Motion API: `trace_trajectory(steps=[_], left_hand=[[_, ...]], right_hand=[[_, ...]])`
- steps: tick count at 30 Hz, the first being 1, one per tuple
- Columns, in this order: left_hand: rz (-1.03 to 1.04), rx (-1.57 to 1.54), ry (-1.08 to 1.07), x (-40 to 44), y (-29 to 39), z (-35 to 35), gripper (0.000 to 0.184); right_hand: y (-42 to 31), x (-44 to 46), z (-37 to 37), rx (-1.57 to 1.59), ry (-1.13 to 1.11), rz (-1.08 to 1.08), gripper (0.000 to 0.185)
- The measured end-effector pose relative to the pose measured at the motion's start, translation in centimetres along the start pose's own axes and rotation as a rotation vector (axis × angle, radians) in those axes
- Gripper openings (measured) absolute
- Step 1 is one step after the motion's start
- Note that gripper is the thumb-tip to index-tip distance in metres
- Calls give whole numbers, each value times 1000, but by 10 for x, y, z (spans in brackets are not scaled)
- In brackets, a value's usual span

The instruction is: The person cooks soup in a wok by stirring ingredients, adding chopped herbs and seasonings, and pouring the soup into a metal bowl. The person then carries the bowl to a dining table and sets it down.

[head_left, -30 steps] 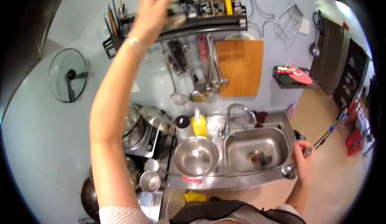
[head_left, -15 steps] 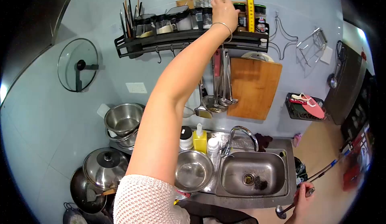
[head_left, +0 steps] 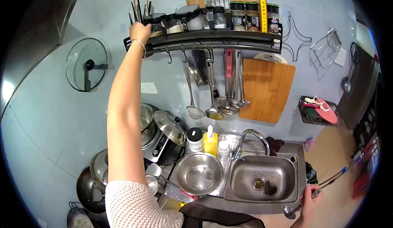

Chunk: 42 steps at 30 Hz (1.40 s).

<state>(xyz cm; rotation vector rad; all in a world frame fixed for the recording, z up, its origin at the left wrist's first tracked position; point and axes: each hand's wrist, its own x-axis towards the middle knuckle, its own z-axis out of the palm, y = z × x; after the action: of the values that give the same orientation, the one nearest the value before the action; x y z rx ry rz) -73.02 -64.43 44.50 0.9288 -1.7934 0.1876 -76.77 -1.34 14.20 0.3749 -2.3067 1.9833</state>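
My left hand (head_left: 140, 33) is raised to the left end of the black wall rack (head_left: 204, 37), its fingers closed beside the upright chopsticks and utensils (head_left: 139, 12). What its fingertips hold, if anything, is hidden. Just right of it stand seasoning jars (head_left: 173, 25) with dark lids. At the lower right, past the sink's edge, my right hand (head_left: 312, 199) is closed on the handle of a ladle, whose metal bowl (head_left: 289, 212) hangs to the left of the hand.
A steel sink (head_left: 262, 181) with a curved faucet (head_left: 250, 134) lies below the rack. Left of it are a steel basin (head_left: 199, 174), a yellow bottle (head_left: 210, 143) and a cooker (head_left: 157, 148) with a pot. Ladles and a cutting board (head_left: 266, 89) hang on the wall.
My left hand first moved right along the rack with a dark-lidded jar gone from it, then left to the utensils. The view has shifted; my right hand still holds the ladle.
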Motion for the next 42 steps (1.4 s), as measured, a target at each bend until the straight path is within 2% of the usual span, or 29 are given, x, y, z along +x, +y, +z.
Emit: trace_trajectory(steps=[2, 3, 4, 5, 8, 9, 10, 11, 12, 13, 14, 15, 16, 18, 21, 22, 23, 24, 25, 26, 29, 30, 31, 34, 35, 36, 38, 40, 42], left_hand=[[-89, -227, -64, 17, -23, 29, 39], [-114, -241, -105, 27, -31, 42, 41], [-139, -256, -146, 25, -18, 28, 43], [-272, -392, -237, 18, -5, 14, 40], [-300, -322, -160, 36, -15, 30, 31], [-391, -669, -83, 16, 0, 7, 32], [-397, -941, -126, 10, -3, -7, 25], [-390, -1045, -224, 7, -10, -23, 18], [-397, -1189, -350, 1, -21, -43, 19], [-350, -1309, -501, -18, -26, -76, 25], [-411, -1398, -518, -43, -31, -110, 33], [-504, -1483, -651, -59, -49, -135, 37], [-484, -1540, -800, -78, -75, -156, 35], [-499, -1417, -774, -143, -102, -212, 30], [-666, -1221, -677, -251, -141, -294, 28], [-706, -1141, -672, -281, -157, -321, 27], [-705, -1091, -685, -313, -179, -347, 26], [-707, -1040, -695, -344, -200, -374, 26], [-739, -951, -586, -371, -205, -402, 25], [-800, -852, -587, -395, -226, -428, 23], [-829, -590, -415, -455, -249, -504, 15], [-875, -612, -364, -477, -259, -527, 15], [-926, -581, -359, -494, -268, -550, 14], [-974, -440, -368, -530, -285, -598, 14], [-1023, -432, -320, -543, -290, -610, 14], [-1036, -346, -376, -547, -292, -624, 15], [-1135, -265, -399, -565, -305, -640, 15], [-1138, -266, -403, -580, -320, -653, 16], [-1135, -277, -405, -588, -330, -662, 16]], right_hand=[[-3, 1, 4, 11, -12, -1, 16], [-6, 1, 7, -24, -17, 16, 17], [-10, 0, 8, -58, -20, 33, 17], [-16, -1, 11, -70, -30, 50, 16], [-28, -6, 21, -84, -77, 31, 16], [-33, -6, 27, -55, -95, 10, 15], [-38, -7, 32, -67, -113, 18, 15], [-45, -8, 39, -5, -170, -21, 14], [-53, -10, 47, 58, -230, -56, 13], [-72, -12, 58, 45, -276, -59, 9], [-93, -15, 74, 39, -344, -117, 8], [-113, -20, 88, 97, -453, -147, 7], [-133, -25, 107, 118, -553, -274, 5], [-180, -41, 146, 84, -781, -380, 10], [-231, -82, 224, 172, -985, -696, 24], [-243, -100, 250, 191, -1077, -749, 29], [-255, -124, 272, 129, -1203, -700, 34], [-252, -151, 307, 284, -1282, -811, 38], [-254, -182, 333, 209, -1381, -833, 40], [-253, -216, 352, 213, -1404, -910, 41], [-244, -320, 383, 214, -1654, -925, 28], [-239, -353, 389, 179, -1699, -958, 24], [-236, -387, 390, 246, -1697, -974, 21], [-225, -463, 394, 514, -1695, -1197, 17], [-223, -484, 394, 526, -1746, -1204, 15], [-225, -503, 390, 449, -1803, -1251, 15], [-218, -538, 393, 607, -1838, -1323, 15], [-225, -554, 390, 536, -1859, -1363, 16], [-232, -565, 392, 674, -1615, -1590, 7]])
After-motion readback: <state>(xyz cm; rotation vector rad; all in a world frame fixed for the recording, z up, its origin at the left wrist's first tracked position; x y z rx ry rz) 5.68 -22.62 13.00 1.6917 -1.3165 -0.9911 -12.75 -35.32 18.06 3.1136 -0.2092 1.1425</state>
